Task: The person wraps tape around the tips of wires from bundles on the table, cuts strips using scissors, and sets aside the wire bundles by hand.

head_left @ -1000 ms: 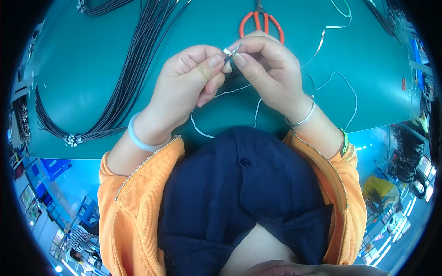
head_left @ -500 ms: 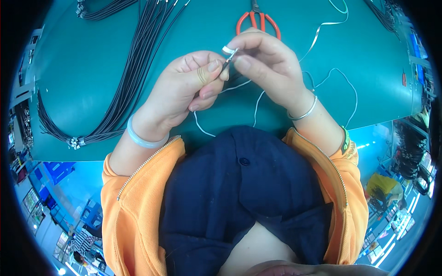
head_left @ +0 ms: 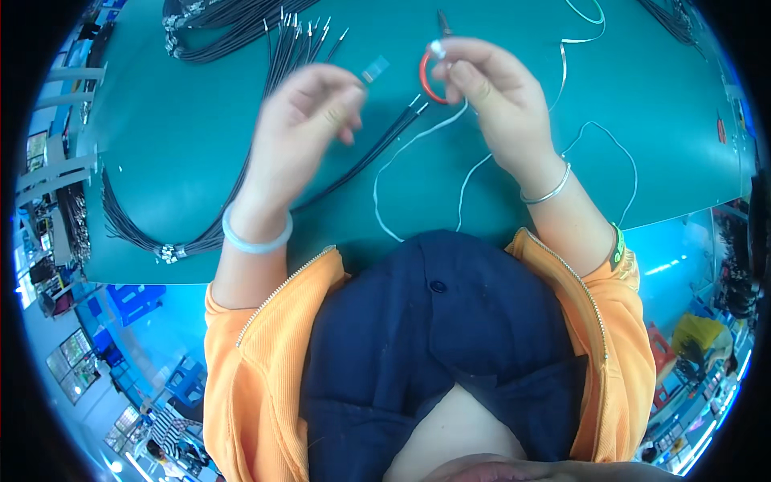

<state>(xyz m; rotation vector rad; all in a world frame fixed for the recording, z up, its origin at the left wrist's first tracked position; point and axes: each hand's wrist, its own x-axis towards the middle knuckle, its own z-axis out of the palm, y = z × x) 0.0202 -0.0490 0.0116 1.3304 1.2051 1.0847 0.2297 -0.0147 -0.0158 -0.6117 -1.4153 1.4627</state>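
Holding a small, glossy white piece (head_left: 438, 49) lightly, apparently for fine control, your right hand (head_left: 504, 87) hovers over red-handled metal scissors (head_left: 423, 76), while your left hand (head_left: 301, 120), loosely curled but too blurred to tell its grip, hovers left of slim black silver-tipped cables (head_left: 393, 132).

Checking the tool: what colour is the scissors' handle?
The handle is red, best seen in the head view.
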